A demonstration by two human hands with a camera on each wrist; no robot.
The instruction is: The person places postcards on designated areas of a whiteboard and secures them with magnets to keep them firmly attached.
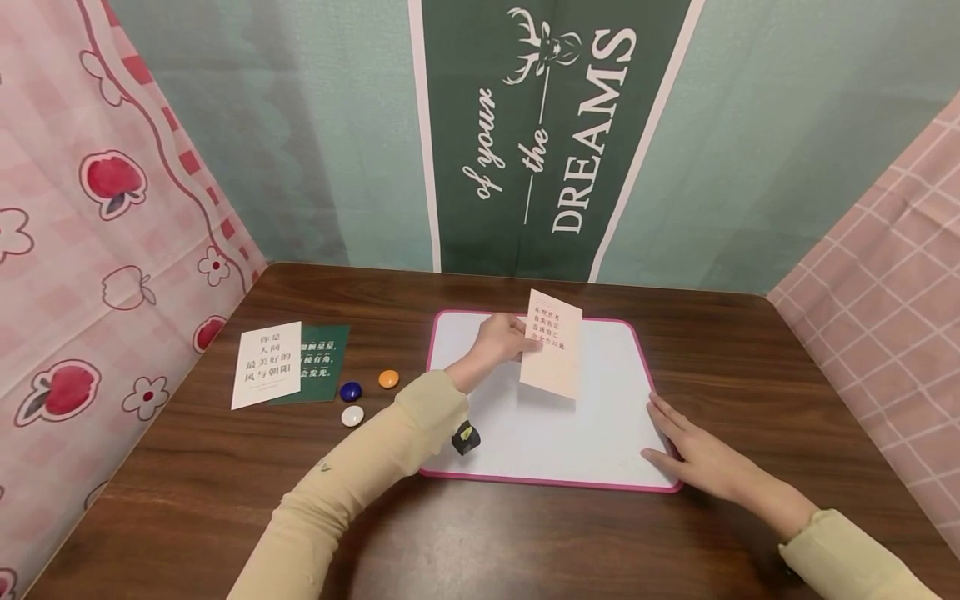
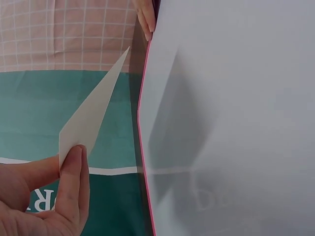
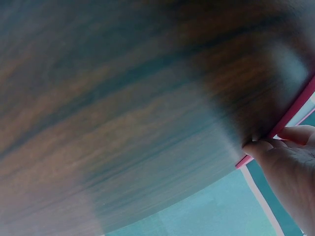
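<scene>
My left hand pinches a pale pink card printed with red Chinese characters. In the head view the card stands tilted above a white board with a pink rim. Thumb and fingers grip it by one edge, and the left wrist view shows the card nearly edge-on, apart from the board. At the board's right side, my right hand holds the rim, its thumb toward the white surface and its fingers along the outer edge. A small black piece with a yellow-green mark lies on the board beside the left sleeve.
Left of the board, a white card overlaps a dark green card. Orange, blue and white round pieces lie between cards and board. Cloth curtains surround the brown wooden table.
</scene>
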